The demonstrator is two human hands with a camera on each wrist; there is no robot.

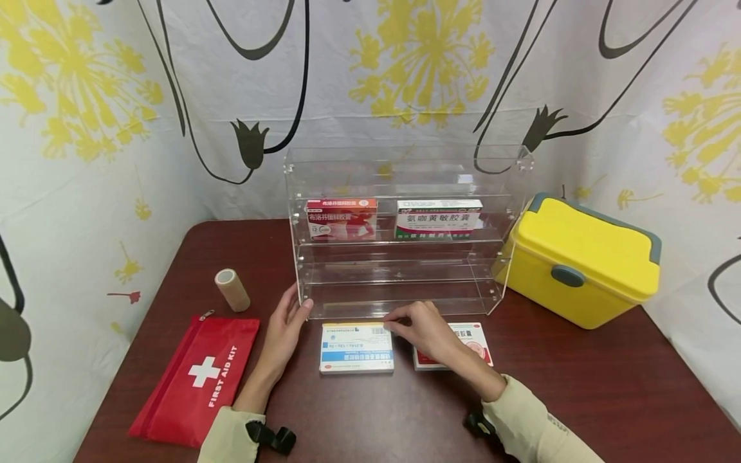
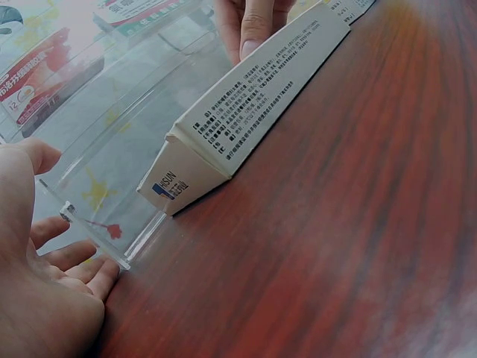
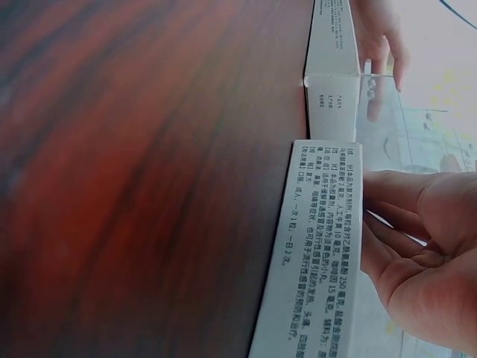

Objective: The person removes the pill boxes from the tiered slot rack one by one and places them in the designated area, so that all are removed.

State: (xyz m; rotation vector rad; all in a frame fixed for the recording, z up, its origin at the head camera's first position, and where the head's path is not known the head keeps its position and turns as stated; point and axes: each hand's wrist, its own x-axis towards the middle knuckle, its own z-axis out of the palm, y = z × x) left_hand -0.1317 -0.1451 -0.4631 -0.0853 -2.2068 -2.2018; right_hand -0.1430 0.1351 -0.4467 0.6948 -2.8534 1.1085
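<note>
In the head view a clear acrylic shelf (image 1: 399, 292) stands on the table. My left hand (image 1: 285, 328) holds its lower left side, the thumb at the front edge and the fingers outside. Flat before the shelf lies a blue and white medicine box (image 1: 356, 352), its printed side facing the left wrist view. My right hand (image 1: 425, 331) pinches this box at its far right corner with thumb and fingertips. Under the right wrist, partly hidden, is a red and white medicine box (image 1: 471, 341). On the shelf's middle tier sit a red medicine box (image 1: 341, 220) and a green-and-white medicine box (image 1: 439, 220).
A yellow lidded case (image 1: 579, 257) with a grey handle stands right of the shelf. To the left lie a red first aid pouch (image 1: 199, 386) and an upright beige bandage roll (image 1: 233, 290). Patterned white cloth (image 1: 405, 83) hangs behind and around the table.
</note>
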